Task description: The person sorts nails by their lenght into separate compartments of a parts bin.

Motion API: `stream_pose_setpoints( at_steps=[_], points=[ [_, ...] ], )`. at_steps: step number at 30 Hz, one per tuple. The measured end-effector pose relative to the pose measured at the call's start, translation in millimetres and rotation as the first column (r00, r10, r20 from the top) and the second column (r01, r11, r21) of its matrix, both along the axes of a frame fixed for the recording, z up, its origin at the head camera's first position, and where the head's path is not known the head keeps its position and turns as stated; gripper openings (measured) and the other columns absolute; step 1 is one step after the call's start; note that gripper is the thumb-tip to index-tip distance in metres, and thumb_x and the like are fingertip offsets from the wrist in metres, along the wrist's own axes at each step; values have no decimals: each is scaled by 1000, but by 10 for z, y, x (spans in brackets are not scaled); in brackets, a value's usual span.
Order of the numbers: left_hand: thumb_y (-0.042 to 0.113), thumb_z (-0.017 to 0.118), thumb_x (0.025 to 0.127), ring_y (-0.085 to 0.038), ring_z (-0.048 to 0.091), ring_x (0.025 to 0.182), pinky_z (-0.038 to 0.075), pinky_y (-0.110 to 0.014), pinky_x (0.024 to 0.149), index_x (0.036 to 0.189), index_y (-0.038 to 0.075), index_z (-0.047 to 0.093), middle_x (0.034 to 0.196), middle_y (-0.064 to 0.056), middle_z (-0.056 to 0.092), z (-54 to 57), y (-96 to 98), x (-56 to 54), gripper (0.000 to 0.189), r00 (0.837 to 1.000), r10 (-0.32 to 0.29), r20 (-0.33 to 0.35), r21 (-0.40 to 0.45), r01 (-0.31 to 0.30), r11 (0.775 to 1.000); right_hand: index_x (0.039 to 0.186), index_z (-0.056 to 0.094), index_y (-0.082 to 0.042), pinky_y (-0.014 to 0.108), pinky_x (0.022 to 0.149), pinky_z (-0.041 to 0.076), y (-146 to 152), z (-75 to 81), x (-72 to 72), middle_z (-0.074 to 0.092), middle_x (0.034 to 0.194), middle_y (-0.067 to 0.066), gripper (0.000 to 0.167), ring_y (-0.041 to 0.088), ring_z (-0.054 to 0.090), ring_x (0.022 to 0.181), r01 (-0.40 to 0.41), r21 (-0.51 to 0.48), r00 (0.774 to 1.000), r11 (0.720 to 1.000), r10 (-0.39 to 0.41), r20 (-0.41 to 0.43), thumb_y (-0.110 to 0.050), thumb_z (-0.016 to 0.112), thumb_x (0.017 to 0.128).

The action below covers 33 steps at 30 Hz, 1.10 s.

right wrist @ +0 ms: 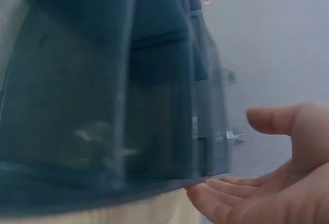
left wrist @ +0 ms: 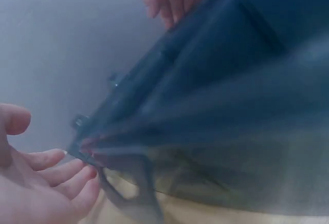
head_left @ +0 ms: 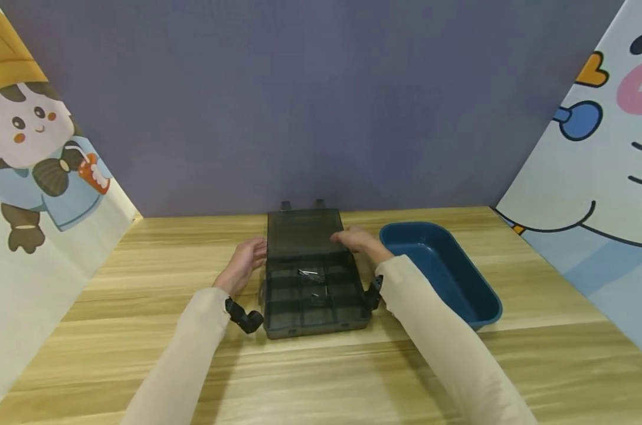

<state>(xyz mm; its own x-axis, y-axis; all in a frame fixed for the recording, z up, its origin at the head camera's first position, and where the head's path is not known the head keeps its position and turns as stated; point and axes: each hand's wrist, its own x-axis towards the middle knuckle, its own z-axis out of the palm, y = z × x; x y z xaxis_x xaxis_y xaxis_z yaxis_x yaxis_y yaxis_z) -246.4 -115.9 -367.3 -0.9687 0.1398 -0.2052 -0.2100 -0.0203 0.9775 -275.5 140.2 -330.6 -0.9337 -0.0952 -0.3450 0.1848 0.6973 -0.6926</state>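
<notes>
A dark see-through compartment box (head_left: 315,316) lies on the table with its hinged lid (head_left: 304,227) swung back toward the wall. Inside are small shiny spots (head_left: 311,275); whether they are metal pieces or glare I cannot tell. My left hand (head_left: 241,262) is at the lid's left edge, fingers extended, fingertips at the plastic in the left wrist view. At the lid's right edge, my right hand (head_left: 359,241) has its fingers under the rim. Its thumb (right wrist: 272,119) stands apart from the plastic. Both wrist views are partly blurred.
A deep blue tray (head_left: 438,274) stands to the right of the box, partly behind my right forearm. A grey wall (head_left: 321,106) rises behind the wooden table (head_left: 310,378). Printed cartoon panels flank it left and right.
</notes>
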Motion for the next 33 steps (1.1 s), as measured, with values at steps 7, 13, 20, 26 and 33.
stream_pose_setpoints(
  at_steps=[7, 13, 20, 26, 33],
  points=[
    [20, 20, 104, -36, 22, 143, 17, -46, 119, 150, -6, 12, 154, -25, 22, 193, -54, 42, 53, 995, -19, -95, -60, 13, 998, 152, 10, -1, 53, 114, 26, 51, 181, 101, 16, 157, 19, 69, 38, 27, 141, -8, -221, 1000, 975, 5, -17, -43, 32, 101],
    [18, 18, 104, -37, 18, 144, 15, -47, 119, 150, -5, 8, 155, -27, 16, 349, -52, 102, 53, 989, -50, -138, -65, 41, 997, 153, 10, -5, 51, 116, 23, 129, 242, 153, 19, 157, 19, 72, 36, 27, 142, -3, -333, 998, 943, -18, -59, -53, 24, 100],
    [21, 17, 104, -35, 17, 145, 15, -47, 119, 152, 1, 11, 153, -27, 18, 481, -50, 151, 52, 984, -32, -176, -15, 29, 999, 149, 25, 0, 48, 117, 23, 193, 395, 212, 32, 152, 21, 76, 35, 30, 141, -43, -349, 987, 936, -14, -159, -57, 19, 99],
    [31, 12, 105, -39, 15, 145, 14, -49, 119, 149, -6, 14, 153, -30, 19, 478, -109, 324, 58, 962, -115, -249, -191, 68, 979, 148, 27, -1, 50, 116, 23, 287, 350, 443, 34, 151, 21, 79, 36, 31, 140, -85, -293, 982, 952, 31, -185, -60, 16, 98],
    [46, 6, 102, -44, 11, 144, 10, -54, 118, 151, -1, 8, 154, -27, 19, 259, -139, 503, 69, 935, -249, -253, -394, 135, 909, 152, 18, -6, 55, 116, 19, 288, 114, 731, 30, 153, 19, 74, 37, 23, 143, -85, -221, 982, 972, 44, -184, -58, 19, 99]
  ],
)
